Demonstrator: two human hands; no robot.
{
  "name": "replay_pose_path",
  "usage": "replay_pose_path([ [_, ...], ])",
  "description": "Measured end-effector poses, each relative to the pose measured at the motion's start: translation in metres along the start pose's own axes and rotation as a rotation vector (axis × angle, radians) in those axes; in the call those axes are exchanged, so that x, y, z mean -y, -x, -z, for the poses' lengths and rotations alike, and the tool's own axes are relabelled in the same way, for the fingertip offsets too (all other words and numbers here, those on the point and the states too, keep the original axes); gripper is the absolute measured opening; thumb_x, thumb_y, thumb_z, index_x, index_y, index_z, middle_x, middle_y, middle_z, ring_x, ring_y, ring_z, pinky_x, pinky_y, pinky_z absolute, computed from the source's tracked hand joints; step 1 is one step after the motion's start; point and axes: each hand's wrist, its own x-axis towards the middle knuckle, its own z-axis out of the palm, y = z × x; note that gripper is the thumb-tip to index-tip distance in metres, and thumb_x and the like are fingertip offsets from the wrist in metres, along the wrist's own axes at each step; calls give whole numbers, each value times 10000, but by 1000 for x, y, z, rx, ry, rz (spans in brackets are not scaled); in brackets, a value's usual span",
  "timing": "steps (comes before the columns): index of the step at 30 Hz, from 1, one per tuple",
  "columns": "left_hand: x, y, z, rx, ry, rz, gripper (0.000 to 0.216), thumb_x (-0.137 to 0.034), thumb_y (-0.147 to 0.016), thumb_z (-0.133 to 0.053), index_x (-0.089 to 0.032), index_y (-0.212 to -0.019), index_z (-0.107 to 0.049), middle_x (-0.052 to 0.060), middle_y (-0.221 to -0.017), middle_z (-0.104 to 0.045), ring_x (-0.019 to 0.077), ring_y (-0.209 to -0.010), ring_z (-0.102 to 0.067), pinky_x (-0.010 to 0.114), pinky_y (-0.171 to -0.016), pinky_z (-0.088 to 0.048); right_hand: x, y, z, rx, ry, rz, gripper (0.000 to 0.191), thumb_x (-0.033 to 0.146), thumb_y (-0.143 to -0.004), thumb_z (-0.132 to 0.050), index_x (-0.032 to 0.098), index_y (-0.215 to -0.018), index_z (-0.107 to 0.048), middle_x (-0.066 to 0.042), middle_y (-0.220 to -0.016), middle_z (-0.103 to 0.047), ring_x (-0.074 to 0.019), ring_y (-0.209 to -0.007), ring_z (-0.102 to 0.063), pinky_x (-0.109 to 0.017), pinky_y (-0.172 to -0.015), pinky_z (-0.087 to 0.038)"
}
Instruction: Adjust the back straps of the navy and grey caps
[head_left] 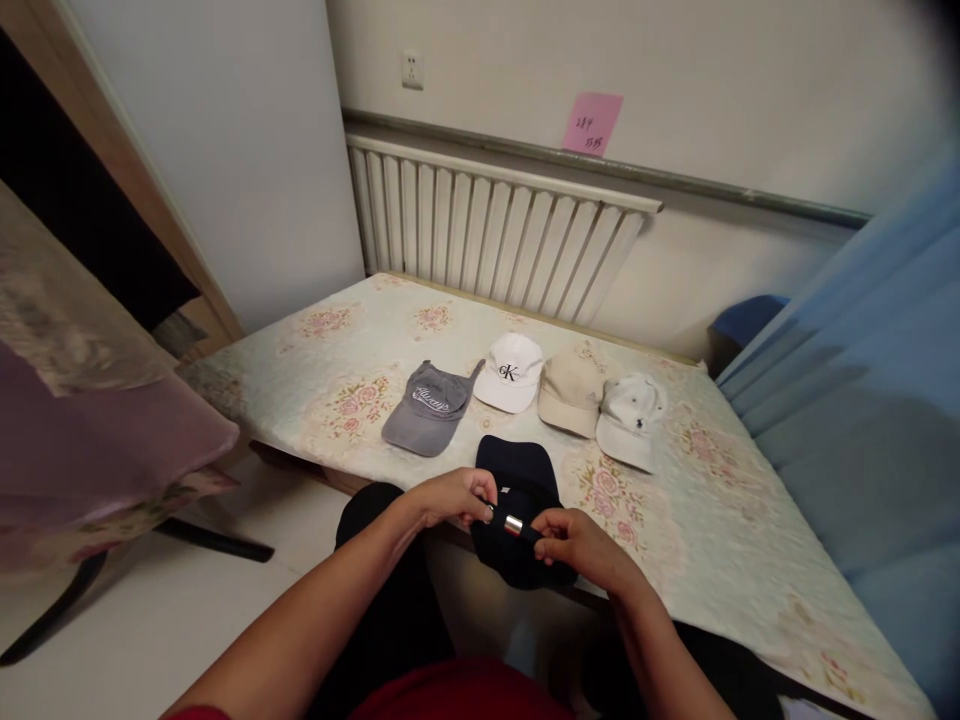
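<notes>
Where the strap (529, 533) is held: left hand (459, 498) pinches one end between thumb and fingers; right hand (581, 546) grips the other side; a silver buckle (514, 525) sits between them.
Dark cap (517, 462): in both hands at the near edge of the counter (300, 372), brim pointing far, strap side near.
Left floor: a chair (97, 440) with black legs, draped in mauve cloth.
Counter cover: pale, with pink flower clusters.
Grey cap (424, 415): beyond the dark cap and to its left, brim near, pale script on the front.
Row to its right: a white cap (517, 352) lettered "CK", a beige cap (570, 390), then a pale cap (626, 405) with a small dark emblem, all close together, brims near.
Right side: a blue curtain (862, 400).
Far wall: a white radiator (487, 225), with a handwritten pink note (589, 112) above it on the right and a socket (412, 69) on the left.
</notes>
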Motion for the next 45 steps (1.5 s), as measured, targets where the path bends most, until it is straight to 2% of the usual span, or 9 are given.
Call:
replay_pose_path([
  [4,0,3,6,23,54,-18,276,-234,-561,-687,-167,-766,-514,-83,-566,-502,32,-423,-392,189,-476,-355,-10,5,13,-30,-47,12,53,207,-652,-609,175,-675,-645,17,-578,-625,-127,-565,-538,-266,-597,-393],
  [11,5,4,18,45,189,-72,262,-214,-580,-704,-157,-756,-519,-90,-507,-478,25,-403,-359,174,-451,-324,-20,6,28,-134,-109,67,227,372,-693,-626,175,-794,-674,-21,-696,-667,-176,-680,-590,-327,-710,-431],
  [16,5,5,24,21,213,-75,290,-232,-576,-722,-152,-753,-506,-88,-535,-469,10,-403,-335,163,-437,-269,-22,9,31,-48,-55,78,236,315,-655,-677,193,-855,-693,-32,-818,-693,-203,-800,-600,-338,-779,-428],
  [20,6,5,27,9,227,-74,299,-238,-574,-730,-152,-740,-497,-84,-539,-465,10,-407,-338,166,-438,-252,-28,6,34,-89,-20,65,138,298,-638,-679,192,-726,-687,-10,-713,-667,-196,-748,-579,-333,-756,-420],
  [31,8,5,32,-1,236,-85,266,-203,-589,-694,-142,-794,-538,-65,-593,-498,11,-424,-339,170,-440,-221,-33,-6,39,-136,-165,95,118,278,-647,-670,179,-707,-649,21,-632,-609,-138,-626,-520,-285,-666,-378],
  [34,0,7,29,3,117,-31,260,-199,-607,-645,-123,-849,-592,-43,-618,-526,23,-437,-361,173,-447,-258,-29,-6,38,-138,-173,102,109,267,-649,-670,178,-708,-647,20,-631,-607,-135,-620,-516,-281,-655,-374],
  [38,-17,7,21,-41,-189,60,180,-199,-598,-581,-132,-765,-599,-43,-585,-506,61,-464,-401,200,-468,-312,-16,-7,42,-145,-167,125,112,267,-639,-682,175,-691,-642,23,-615,-597,-134,-610,-507,-277,-637,-366],
  [42,-37,10,18,-97,-277,20,100,-178,-605,-572,-151,-701,-567,-66,-535,-442,69,-473,-360,209,-476,-269,6,-4,52,-162,-161,165,131,275,-640,-694,173,-703,-641,27,-620,-598,-126,-608,-502,-271,-631,-358],
  [45,-54,17,19,-84,-298,-72,82,-172,-638,-574,-153,-717,-588,-52,-589,-486,85,-565,-407,212,-554,-305,26,2,61,-178,-173,210,145,286,-651,-705,172,-711,-640,33,-625,-593,-114,-604,-496,-258,-615,-352],
])
